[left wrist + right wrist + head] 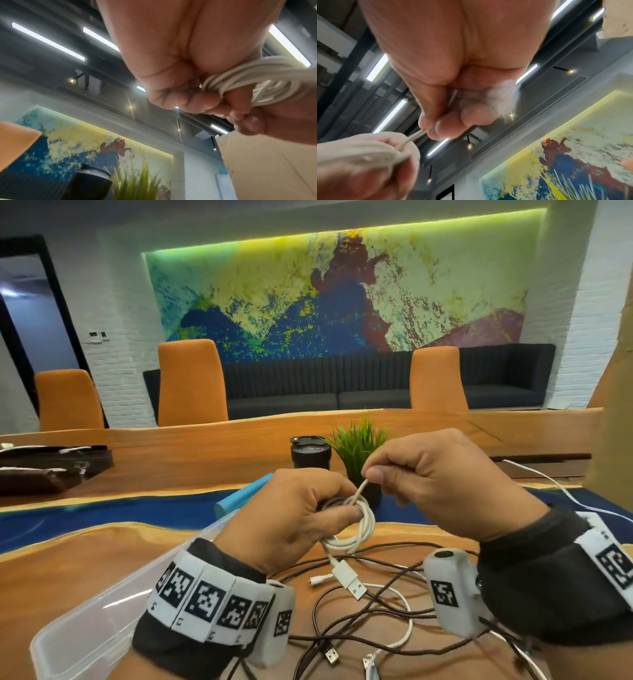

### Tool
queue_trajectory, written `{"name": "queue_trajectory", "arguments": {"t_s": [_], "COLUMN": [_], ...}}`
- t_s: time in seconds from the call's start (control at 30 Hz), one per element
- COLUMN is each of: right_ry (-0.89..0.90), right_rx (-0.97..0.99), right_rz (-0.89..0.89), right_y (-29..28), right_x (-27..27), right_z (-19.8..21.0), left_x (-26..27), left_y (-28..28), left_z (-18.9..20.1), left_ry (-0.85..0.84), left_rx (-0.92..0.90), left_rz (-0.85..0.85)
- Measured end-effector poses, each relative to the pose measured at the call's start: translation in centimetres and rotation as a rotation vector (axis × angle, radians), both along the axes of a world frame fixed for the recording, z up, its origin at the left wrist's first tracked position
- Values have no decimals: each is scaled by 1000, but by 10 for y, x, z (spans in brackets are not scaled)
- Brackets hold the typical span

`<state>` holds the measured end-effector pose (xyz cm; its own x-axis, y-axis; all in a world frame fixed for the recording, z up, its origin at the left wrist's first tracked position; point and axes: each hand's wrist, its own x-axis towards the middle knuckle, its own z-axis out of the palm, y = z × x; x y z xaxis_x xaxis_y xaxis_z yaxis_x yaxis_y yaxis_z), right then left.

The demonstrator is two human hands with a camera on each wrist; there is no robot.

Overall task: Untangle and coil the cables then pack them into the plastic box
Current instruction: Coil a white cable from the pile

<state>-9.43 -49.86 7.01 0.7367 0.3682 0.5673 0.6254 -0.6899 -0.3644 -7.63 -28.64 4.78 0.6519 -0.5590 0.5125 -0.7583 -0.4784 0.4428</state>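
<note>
The left hand (pixel 291 511) holds the round coil of thin white cable (pixel 356 529) tight (don't let go), so the right hand (pixel 428 474), pinching the loose end, should wrap it snugly

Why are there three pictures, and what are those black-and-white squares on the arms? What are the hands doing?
A person wears three cameras: one on the head, one on each wrist. The big picture looks down from the head; the other two look up past each palm. The squares are wristband markers. The left hand holds a white cable wound into a coil. The right hand pinches its loose end. On the wooden table lie tangled dark cables and a clear plastic box.
</note>
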Motion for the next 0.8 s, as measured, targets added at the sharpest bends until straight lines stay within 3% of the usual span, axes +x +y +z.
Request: {"name": "queue_trajectory", "arguments": {"t_s": [0.13, 0.3, 0.57, 0.67, 0.8], "right_ry": [101, 302, 512, 604, 684], "right_rx": [229, 219, 235, 288, 501], "right_rz": [42, 96, 205, 215, 148], "right_y": [-1, 11, 10, 11, 7], "right_x": [8, 9, -4, -3, -2], "right_z": [-5, -9, -1, -4, -1], "left_x": [2, 5, -4, -3, 5], "left_y": [-3, -12, -24, -23, -16], "left_z": [-2, -10, -11, -12, -14], "left_ry": [24, 13, -255, -249, -200], "left_rx": [-199, -435, -179, -89, -109], "left_rz": [-62, -27, 131, 206, 263]}}
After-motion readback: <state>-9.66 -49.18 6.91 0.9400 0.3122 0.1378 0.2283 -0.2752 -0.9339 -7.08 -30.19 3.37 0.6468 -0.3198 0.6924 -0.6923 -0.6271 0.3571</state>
